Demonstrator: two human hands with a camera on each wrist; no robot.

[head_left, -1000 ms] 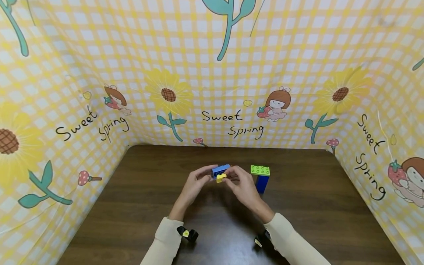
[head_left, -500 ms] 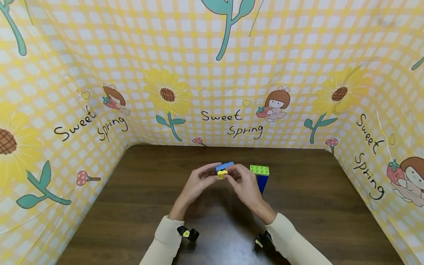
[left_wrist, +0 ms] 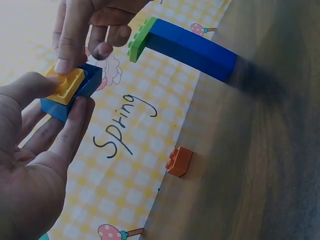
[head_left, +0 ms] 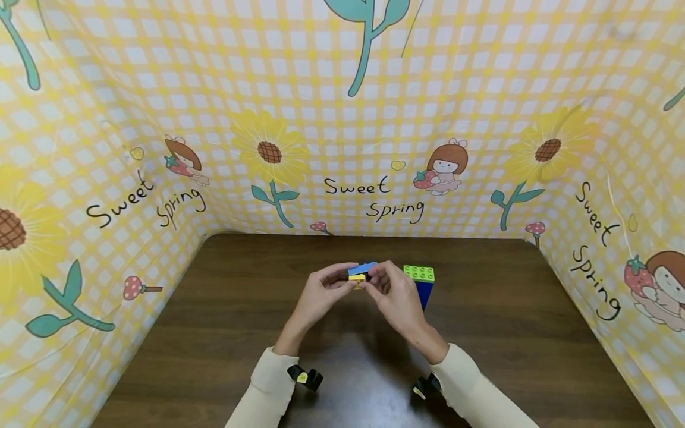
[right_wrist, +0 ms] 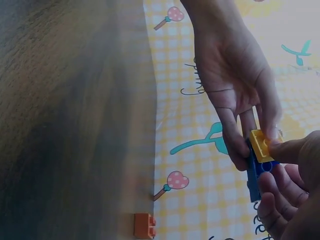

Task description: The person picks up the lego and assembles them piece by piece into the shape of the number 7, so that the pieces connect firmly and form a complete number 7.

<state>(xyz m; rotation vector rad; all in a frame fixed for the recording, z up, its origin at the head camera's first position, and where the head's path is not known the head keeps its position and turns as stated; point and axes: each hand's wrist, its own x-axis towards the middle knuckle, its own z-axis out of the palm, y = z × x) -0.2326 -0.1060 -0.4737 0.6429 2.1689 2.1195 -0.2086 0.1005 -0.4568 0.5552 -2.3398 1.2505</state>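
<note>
Hands meet above the worktop (head_left: 230, 339) in the head view: the left hand (head_left: 320, 295) and the right hand (head_left: 400, 301) hold a blue brick (head_left: 365, 267) and a smaller yellow brick (head_left: 357, 277) from opposite sides, the fingers clamped on the pair. Just beside the right hand stands a blue tower (head_left: 424, 293), upright, topped by a lime-green brick (head_left: 419, 273) whose studs face up. Light sleeves (head_left: 272, 380) end near the wrists, each with a black device (head_left: 306, 377). Yellow checked cloth (head_left: 481, 83) printed with flowers and lettering surrounds the worktop.

From the left wrist, the yellow brick lies against one part of the blue brick, with the rest of that blue face uncovered. The left thumb presses on the yellow brick while the other fingers curl beneath the blue one; a right fingertip touches the yellow brick too. The lime-green brick overhangs its tower on one side. An orange brick (left_wrist: 180, 161) sits on the worktop, well apart from the hands.

From the right wrist, both thumbs touch the yellow brick, and a round tube shows in the blue brick's exposed face. Whether the two bricks are fully joined, I cannot tell. The orange brick appears at the lower edge.
</note>
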